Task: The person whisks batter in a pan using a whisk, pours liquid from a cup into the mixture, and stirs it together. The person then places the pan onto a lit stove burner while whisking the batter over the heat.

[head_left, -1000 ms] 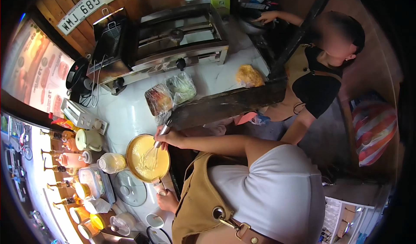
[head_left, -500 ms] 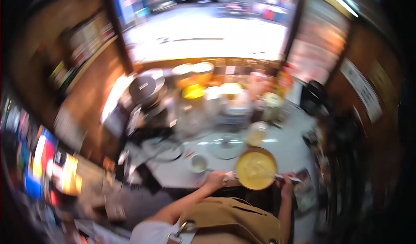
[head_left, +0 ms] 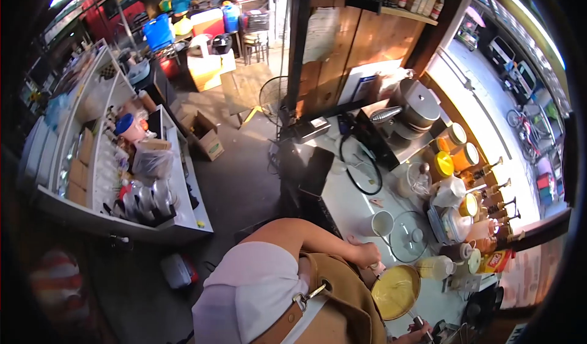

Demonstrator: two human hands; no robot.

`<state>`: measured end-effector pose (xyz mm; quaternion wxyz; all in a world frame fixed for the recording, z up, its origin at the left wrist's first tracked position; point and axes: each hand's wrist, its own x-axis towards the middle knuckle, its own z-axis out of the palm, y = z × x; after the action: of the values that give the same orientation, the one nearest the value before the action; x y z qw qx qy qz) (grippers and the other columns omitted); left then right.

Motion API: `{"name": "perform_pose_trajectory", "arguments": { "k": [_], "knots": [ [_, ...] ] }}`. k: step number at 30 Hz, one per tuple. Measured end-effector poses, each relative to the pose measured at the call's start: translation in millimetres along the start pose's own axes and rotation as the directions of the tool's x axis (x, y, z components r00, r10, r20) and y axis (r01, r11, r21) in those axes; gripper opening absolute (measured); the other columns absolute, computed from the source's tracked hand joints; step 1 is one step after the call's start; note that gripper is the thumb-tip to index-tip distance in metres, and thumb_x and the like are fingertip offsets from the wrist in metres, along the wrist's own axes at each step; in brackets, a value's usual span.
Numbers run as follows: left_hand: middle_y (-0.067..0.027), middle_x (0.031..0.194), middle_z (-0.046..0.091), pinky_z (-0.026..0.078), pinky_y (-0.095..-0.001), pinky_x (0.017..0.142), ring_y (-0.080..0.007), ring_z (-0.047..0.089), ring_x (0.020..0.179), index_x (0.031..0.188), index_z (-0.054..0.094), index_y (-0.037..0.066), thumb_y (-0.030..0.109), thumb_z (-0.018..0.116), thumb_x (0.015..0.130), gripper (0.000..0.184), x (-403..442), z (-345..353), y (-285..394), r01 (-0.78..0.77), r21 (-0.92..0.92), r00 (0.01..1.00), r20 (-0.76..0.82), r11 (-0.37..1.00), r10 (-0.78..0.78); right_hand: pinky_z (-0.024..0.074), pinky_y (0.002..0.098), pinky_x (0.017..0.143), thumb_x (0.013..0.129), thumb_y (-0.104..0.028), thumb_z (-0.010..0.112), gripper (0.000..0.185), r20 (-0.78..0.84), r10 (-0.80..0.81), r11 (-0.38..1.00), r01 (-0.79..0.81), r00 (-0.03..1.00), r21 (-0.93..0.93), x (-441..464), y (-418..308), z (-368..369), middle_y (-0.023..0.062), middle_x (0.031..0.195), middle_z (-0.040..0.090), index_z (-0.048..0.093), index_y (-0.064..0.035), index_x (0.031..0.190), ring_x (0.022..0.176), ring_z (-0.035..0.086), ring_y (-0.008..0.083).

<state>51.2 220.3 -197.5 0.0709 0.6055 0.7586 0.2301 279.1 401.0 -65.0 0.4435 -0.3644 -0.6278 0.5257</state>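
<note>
My left hand (head_left: 367, 255) is closed round the pale handle of a round pan (head_left: 418, 278). Inside the pan lies a thick yellow mixture (head_left: 394, 291). My right hand (head_left: 420, 333), low in the view and partly cut off, grips the handle of a whisk (head_left: 414, 316), which reaches over the pan's near side; its far end is hard to make out. Just beyond my left hand stand a white cup (head_left: 375, 223) and a clear glass lid (head_left: 408, 237) lying flat. A jar of pale liquid (head_left: 436, 267) is beside the pan.
A steel pot (head_left: 419, 102) stands at the counter's far end. Along the window are orange-filled jars (head_left: 465, 155), a yellow-lidded tub (head_left: 443, 164) and several pump bottles (head_left: 489, 191). A white shelf unit (head_left: 122, 221), a cardboard box (head_left: 208, 137) and a fan (head_left: 275, 99) stand to the left.
My view has swung left, bringing the floor and shelf unit into sight, and the pan now appears lower right. Both hands keep their holds on the pan and whisk.
</note>
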Motion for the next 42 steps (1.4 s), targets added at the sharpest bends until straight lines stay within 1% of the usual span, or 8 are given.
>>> {"name": "perform_pose_trajectory", "arguments": {
  "k": [19,31,35,36,38,39,40,42],
  "knots": [
    [-0.0122,0.07,0.062,0.047,-0.036,0.066,-0.0281,0.061,0.07,0.071,0.06,0.005,0.019,0.068,0.054,0.024,-0.5,-4.2,7.3,0.13,0.044,0.99,0.056,0.991,-0.132,0.0298,0.0203,0.032,0.076,-0.017,0.053,0.015,0.174,0.129,0.992,-0.128,0.976,-0.013,49.1,25.3,-6.2,0.0038,0.053,0.048,0.045,-0.0085,0.068,0.036,0.041,0.01],
    [-0.0114,0.072,0.062,0.047,-0.0355,0.066,-0.0278,0.061,0.072,0.07,0.06,0.005,0.019,0.068,0.055,0.022,0.2,5.0,2.8,0.099,0.045,0.995,0.018,0.994,-0.1,0.0296,0.0202,0.032,0.076,-0.017,0.053,0.015,0.199,0.199,0.978,-0.208,0.96,0.024,67.1,58.2,-21.3,0.0035,0.052,0.047,0.044,-0.0084,0.066,0.036,0.041,0.0095],
    [-0.0114,0.072,0.063,0.048,-0.0363,0.066,-0.0283,0.061,0.073,0.069,0.061,0.007,0.019,0.068,0.053,0.021,-0.3,-2.3,5.9,0.105,0.024,0.994,0.036,0.994,-0.106,0.0311,0.0202,0.033,0.074,-0.014,0.053,0.009,0.037,0.257,0.966,-0.257,0.966,-0.011,69.3,53.9,-35.7,-0.0002,0.056,0.049,0.048,-0.01,0.068,0.039,0.043,0.0077],
    [-0.0118,0.073,0.063,0.048,-0.0364,0.066,-0.0282,0.061,0.073,0.068,0.061,0.007,0.018,0.068,0.052,0.021,0.7,-8.9,5.3,0.077,-0.004,0.995,0.062,0.997,-0.077,0.0372,0.0213,0.041,0.075,-0.018,0.054,0.008,-0.125,0.37,0.917,-0.34,0.921,0.207,81.0,84.5,-41.4,-0.0011,0.062,0.053,0.054,-0.0103,0.074,0.047,0.049,0.0077],
    [-0.0128,0.071,0.061,0.048,-0.0375,0.062,-0.0289,0.06,0.067,0.066,0.06,0.008,0.016,0.067,0.05,0.019,4.8,-14.7,2.0,0.077,-0.027,0.994,0.083,0.997,-0.075,0.0441,0.027,0.059,0.081,-0.027,0.051,0.018,0.105,0.38,0.89,-0.395,0.919,0.23,96.8,132.3,-72.4,-0.0003,0.08,0.059,0.058,-0.0106,0.084,0.068,0.056,0.0115],
    [-0.0128,0.069,0.06,0.049,-0.0378,0.059,-0.0295,0.06,0.064,0.064,0.059,0.007,0.015,0.066,0.049,0.018,4.2,-10.3,5.3,0.115,-0.061,0.985,0.133,0.991,-0.106,0.0433,0.0281,0.059,0.082,-0.024,0.049,0.015,0.023,0.408,0.883,-0.401,0.913,0.242,96.6,171.0,-88.2,-0.0002,0.081,0.058,0.057,-0.0118,0.084,0.068,0.056,0.0133],
    [-0.0128,0.067,0.06,0.048,-0.0379,0.059,-0.0295,0.059,0.062,0.063,0.057,0.006,0.014,0.066,0.051,0.017,-2.7,-11.1,6.2,0.027,-0.068,0.997,-0.071,0.997,-0.031,0.0413,0.0266,0.054,0.081,-0.023,0.05,0.01,0.043,0.382,0.911,-0.384,0.923,0.152,76.3,147.8,-76.7,-0.0002,0.075,0.055,0.054,-0.0136,0.08,0.062,0.053,0.0121],
    [-0.0141,0.065,0.059,0.048,-0.0387,0.058,-0.0301,0.059,0.061,0.064,0.056,0.006,0.012,0.064,0.053,0.015,-1.5,-13.7,7.5,0.053,-0.043,0.994,-0.092,0.998,-0.057,0.0337,0.0236,0.041,0.077,-0.022,0.056,0.014,0.186,0.389,0.916,-0.4,0.902,0.021,47.0,47.9,-32.3,-0.0004,0.066,0.049,0.047,-0.0134,0.071,0.054,0.049,0.0095]
  ]
}}
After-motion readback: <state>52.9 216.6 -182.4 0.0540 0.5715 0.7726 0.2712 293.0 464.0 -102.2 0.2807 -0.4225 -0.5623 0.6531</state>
